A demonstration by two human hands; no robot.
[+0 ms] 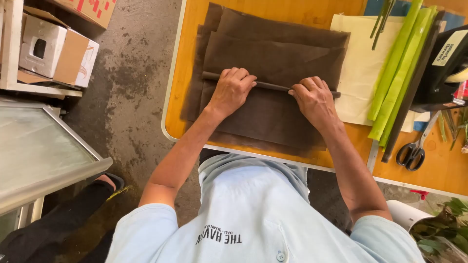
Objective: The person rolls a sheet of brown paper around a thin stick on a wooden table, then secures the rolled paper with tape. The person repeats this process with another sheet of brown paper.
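A stack of dark brown mesh sheets (273, 53) lies on an orange table (191, 58). The near part of the top sheet is rolled into a thin dark roll (270, 86) running left to right. My left hand (231, 90) presses fingers down on the roll's left half. My right hand (313, 100) grips its right half, fingers curled over it. The roll's right tip pokes out past my right hand.
Cream paper sheets (358, 68) and rolled green sheets (402, 68) lie to the right. Black scissors (413, 152) sit at the right edge beside a black holder (446, 68). Cardboard boxes (58, 48) on a shelf and a glass-topped cabinet (44, 156) stand left. Someone's sandalled foot (105, 182) is on the floor.
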